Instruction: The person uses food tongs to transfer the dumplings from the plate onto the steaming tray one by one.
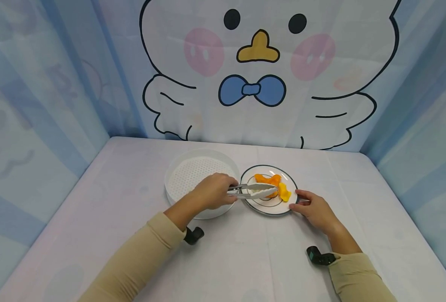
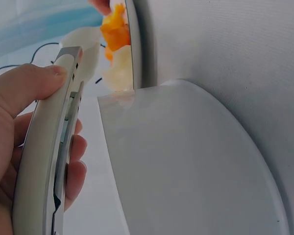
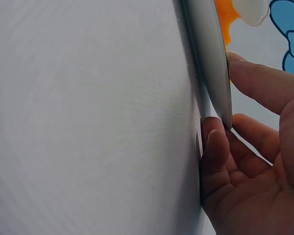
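Note:
My left hand (image 1: 214, 191) grips a pair of metal tongs (image 2: 39, 147), whose pale tips (image 1: 262, 193) reach over a white plate (image 1: 258, 208) with a dark rim. Orange pieces (image 1: 269, 180) and a yellow piece (image 1: 284, 192) lie on that plate; their kind is unclear. Whether the tips hold a piece cannot be told. At the plate's right edge, my right hand (image 1: 315, 212) pinches the rim, thumb (image 3: 255, 81) on the upper side and fingers below. Beneath the left hand stands a round white pan-like container (image 1: 186, 172) with a dotted floor.
A pale cloth covers the table (image 1: 223, 260). Printed curtains (image 1: 49, 126) rise at the back and both sides. A dark camera (image 1: 194, 235) sits at the left wrist, another (image 1: 319, 256) at the right. The container's outer wall (image 2: 152, 161) stands close to the plate.

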The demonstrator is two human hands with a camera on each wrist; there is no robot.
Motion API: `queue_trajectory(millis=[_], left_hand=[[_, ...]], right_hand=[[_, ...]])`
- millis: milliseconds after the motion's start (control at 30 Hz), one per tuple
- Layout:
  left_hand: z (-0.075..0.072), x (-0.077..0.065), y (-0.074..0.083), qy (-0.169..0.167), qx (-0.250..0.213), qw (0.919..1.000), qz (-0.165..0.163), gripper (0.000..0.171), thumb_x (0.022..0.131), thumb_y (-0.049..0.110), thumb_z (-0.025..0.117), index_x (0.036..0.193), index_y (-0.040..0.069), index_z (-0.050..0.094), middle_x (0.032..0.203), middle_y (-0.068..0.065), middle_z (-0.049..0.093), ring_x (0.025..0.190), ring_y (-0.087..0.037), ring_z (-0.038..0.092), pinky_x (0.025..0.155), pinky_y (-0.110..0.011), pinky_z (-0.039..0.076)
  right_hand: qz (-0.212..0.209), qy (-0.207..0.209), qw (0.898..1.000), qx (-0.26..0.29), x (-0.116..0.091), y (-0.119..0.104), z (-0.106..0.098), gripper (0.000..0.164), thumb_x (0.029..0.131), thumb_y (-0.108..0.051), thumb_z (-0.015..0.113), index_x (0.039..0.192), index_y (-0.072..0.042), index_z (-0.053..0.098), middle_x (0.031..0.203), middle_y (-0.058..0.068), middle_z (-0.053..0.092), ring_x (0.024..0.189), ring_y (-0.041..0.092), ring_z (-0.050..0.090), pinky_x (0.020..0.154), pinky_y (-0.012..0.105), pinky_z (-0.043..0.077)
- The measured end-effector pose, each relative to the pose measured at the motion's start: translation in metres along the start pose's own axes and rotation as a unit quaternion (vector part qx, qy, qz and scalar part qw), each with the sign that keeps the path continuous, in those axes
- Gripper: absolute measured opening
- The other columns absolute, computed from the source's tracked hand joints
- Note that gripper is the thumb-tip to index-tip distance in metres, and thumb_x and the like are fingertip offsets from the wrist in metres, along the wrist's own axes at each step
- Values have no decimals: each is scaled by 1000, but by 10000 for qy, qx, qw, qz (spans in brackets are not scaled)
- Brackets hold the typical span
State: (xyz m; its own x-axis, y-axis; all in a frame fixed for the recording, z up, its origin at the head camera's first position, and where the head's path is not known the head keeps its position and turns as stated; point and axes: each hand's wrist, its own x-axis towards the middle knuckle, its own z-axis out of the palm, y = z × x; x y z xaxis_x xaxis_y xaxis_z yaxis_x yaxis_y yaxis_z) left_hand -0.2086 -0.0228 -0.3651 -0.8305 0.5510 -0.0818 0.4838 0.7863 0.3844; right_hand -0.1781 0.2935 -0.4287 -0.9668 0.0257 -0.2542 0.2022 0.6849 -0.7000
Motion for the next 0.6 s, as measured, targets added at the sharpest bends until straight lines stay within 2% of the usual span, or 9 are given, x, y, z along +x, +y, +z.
queue_trajectory(millis=[600], left_hand=[[-8, -7, -5, 250, -499, 9984, 59, 37, 92, 24, 74, 124, 7, 69, 105, 0, 70, 87, -12, 59, 77, -28, 50]], right_hand=[[-12, 40, 9999, -98, 1, 1, 0, 76, 91, -36, 74, 149, 0, 42, 119, 19, 56, 99, 29, 53, 74, 31, 49]])
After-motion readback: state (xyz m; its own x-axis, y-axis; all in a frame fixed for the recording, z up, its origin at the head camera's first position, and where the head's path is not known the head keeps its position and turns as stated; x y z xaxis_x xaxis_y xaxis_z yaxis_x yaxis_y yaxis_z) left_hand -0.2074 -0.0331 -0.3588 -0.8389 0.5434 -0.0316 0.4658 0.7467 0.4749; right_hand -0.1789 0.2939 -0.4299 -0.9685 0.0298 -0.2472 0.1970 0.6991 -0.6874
